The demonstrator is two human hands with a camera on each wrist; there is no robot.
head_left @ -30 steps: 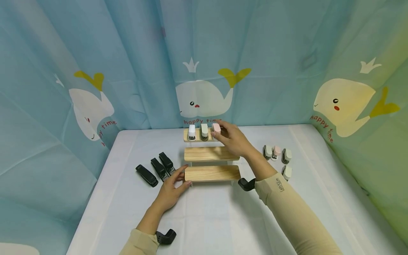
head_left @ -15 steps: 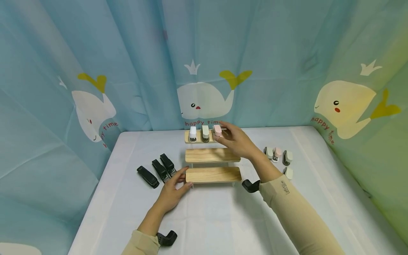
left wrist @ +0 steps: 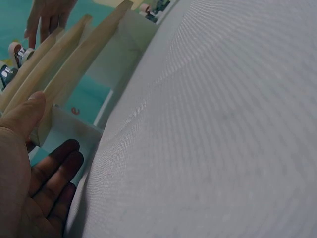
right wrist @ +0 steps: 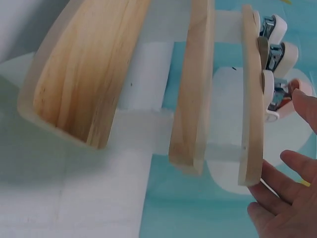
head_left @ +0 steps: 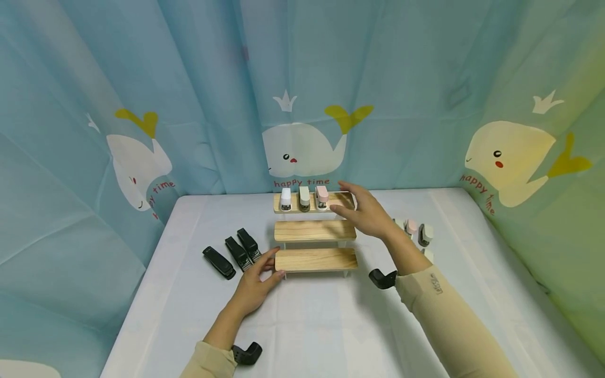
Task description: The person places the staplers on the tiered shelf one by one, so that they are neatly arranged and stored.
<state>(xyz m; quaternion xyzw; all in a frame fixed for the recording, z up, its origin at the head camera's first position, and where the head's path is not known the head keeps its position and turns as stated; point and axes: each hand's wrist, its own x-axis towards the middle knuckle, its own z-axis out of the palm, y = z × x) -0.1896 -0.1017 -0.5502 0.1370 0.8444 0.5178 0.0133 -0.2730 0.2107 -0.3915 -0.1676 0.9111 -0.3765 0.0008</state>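
Parts of the small staplers (head_left: 418, 232) near the right edge of the table (head_left: 326, 320) are hidden behind the right wrist, so their number cannot be told for certain. In the left wrist view only the thumb and some shadowed fingers of the left hand (left wrist: 29, 168) are seen, and the rest of it is cut off by the frame. In the right wrist view the right hand (right wrist: 290, 196) is cut off at the lower right corner.

A three-tier wooden shelf (head_left: 315, 231) is set near the far edge of the table, about midway along it. On its top tier, toward the left end, a white stapler (head_left: 285, 199), a grey stapler (head_left: 304, 198) and a pink stapler (head_left: 322, 197) are stood in a row. The right hand (head_left: 367, 214) is held over the right part of the top and middle tiers, fingers spread and relaxed, nothing gripped; the pink stapler lies just left of the fingertips, apart from them. The left hand (head_left: 257, 281) is laid at the left end of the lowest tier, fingers straight, the thumb touching the wood.

Three black staplers (head_left: 231, 253) are lined up left of the shelf, just beyond the left fingertips. Whale-printed curtains (head_left: 302, 94) are hung round the table.
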